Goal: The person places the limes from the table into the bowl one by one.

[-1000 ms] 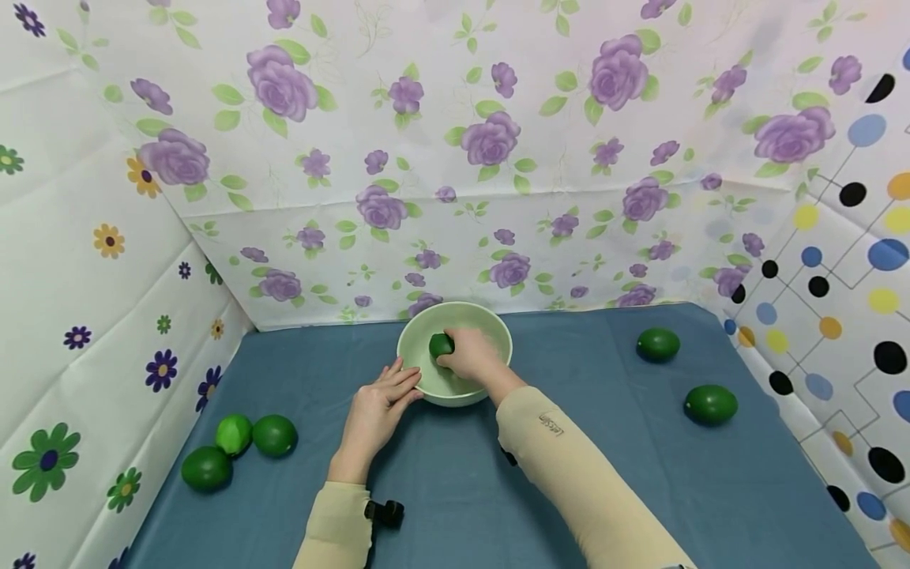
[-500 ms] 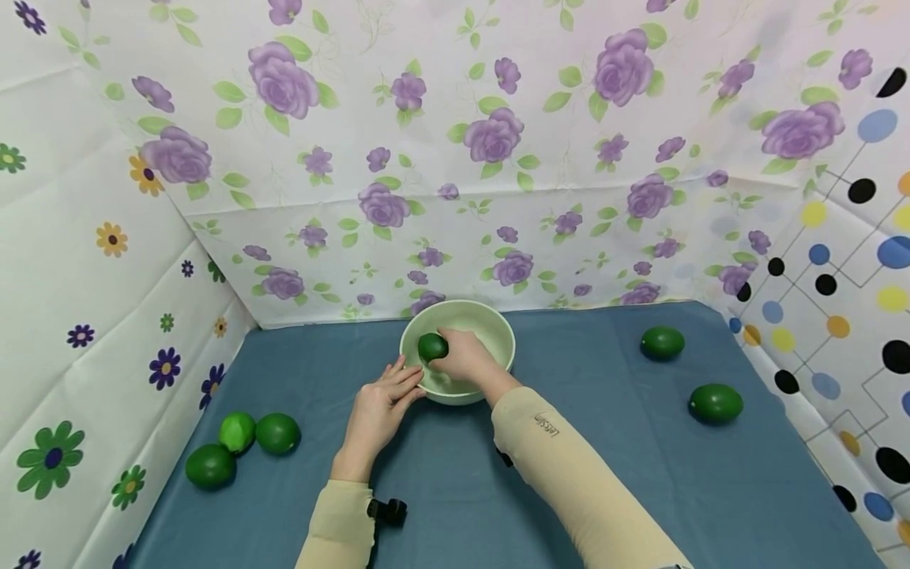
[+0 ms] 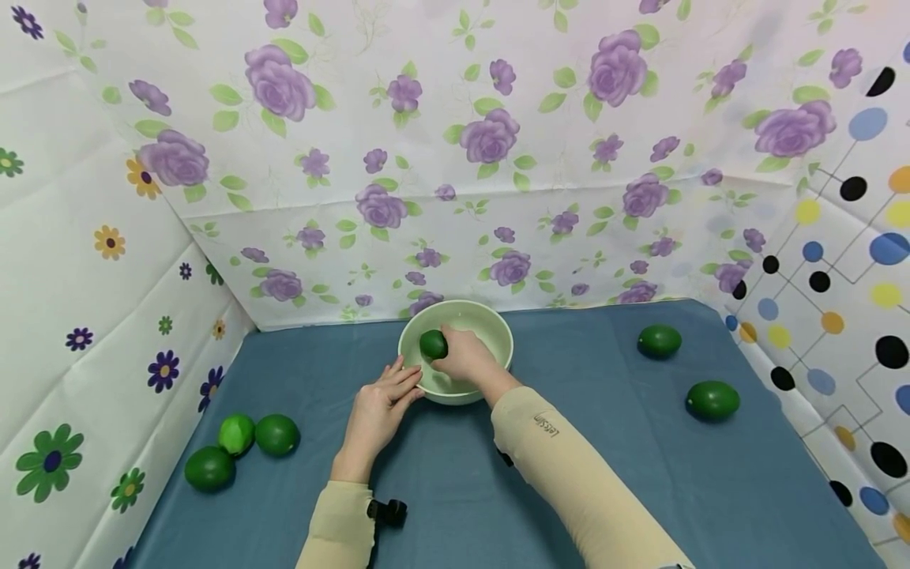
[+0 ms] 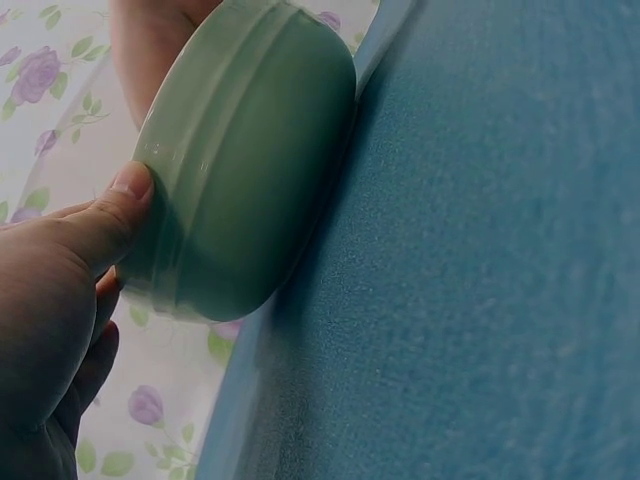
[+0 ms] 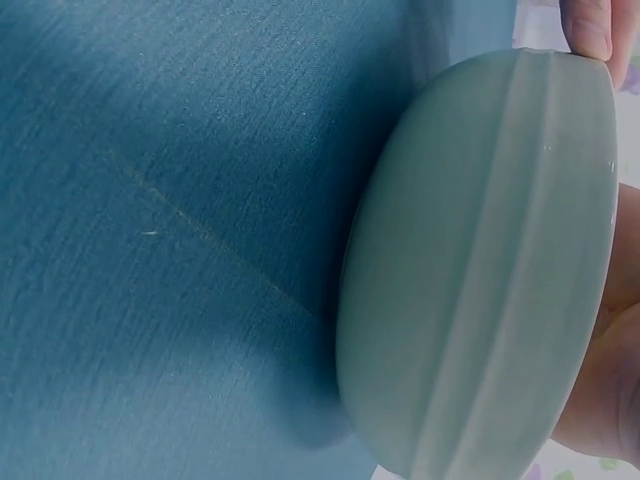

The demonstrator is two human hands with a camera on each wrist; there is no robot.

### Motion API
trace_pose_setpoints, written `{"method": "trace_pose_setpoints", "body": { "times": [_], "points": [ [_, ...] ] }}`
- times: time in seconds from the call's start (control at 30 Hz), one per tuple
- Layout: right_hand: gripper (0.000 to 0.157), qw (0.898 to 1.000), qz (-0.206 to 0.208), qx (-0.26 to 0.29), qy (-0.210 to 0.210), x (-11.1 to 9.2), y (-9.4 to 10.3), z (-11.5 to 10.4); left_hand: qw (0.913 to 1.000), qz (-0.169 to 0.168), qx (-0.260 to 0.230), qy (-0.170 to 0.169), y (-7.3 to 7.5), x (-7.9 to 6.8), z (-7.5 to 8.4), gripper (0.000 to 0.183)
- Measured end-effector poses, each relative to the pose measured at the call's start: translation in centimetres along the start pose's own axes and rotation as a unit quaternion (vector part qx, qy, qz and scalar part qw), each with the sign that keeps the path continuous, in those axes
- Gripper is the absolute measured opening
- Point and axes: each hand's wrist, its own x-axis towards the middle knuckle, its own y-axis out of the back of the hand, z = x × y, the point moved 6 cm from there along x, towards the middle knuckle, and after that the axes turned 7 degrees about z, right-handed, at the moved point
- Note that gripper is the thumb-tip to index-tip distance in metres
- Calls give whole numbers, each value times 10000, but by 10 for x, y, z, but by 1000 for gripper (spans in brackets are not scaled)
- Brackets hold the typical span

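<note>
A pale green bowl (image 3: 490,324) stands on the blue cloth near the back edge. My right hand (image 3: 465,356) reaches over its near right rim and holds a dark green oval fruit (image 3: 432,344) inside the bowl. Whether that fruit touches the bottom I cannot tell. On the bowl's near left side, my left hand (image 3: 384,399) pinches the rim. Its thumb (image 4: 130,185) presses the outer wall in the left wrist view. From the right wrist, the bowl's side (image 5: 470,270) hides the fruit and most of the right hand.
At the left lie three more fruits: a dark one (image 3: 209,469), a brighter green one (image 3: 236,434) and another dark one (image 3: 277,435). Two more, a far fruit (image 3: 659,341) and a nearer fruit (image 3: 712,401), lie at the right. Patterned sheets (image 3: 441,261) wall the blue cloth (image 3: 569,442).
The right hand has shifted slightly left inside the bowl with the green oval fruit, mostly in the first half second. My left hand has stayed on the rim.
</note>
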Motion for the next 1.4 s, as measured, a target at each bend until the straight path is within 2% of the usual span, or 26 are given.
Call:
{"method": "trace_pose_setpoints", "body": {
  "times": [0.33,0.67,1.07,1.2,1.4],
  "points": [
    [85,9997,128,-138,-144,0,5,4,9996,-158,-20,233,-1,-2,-3,38],
    [76,9983,375,413,-189,-6,13,14,9992,-218,-42,334,-2,-2,-5,38],
    [62,9856,1118,1258,131,-41,48,21,9995,-121,-61,282,2,2,-2,37],
    [53,9846,1229,1221,246,-51,57,29,9993,-134,-56,331,1,1,-3,37],
    [50,9828,1232,1135,775,-74,71,40,9991,-103,-170,366,0,1,-3,37]
  ]
}}
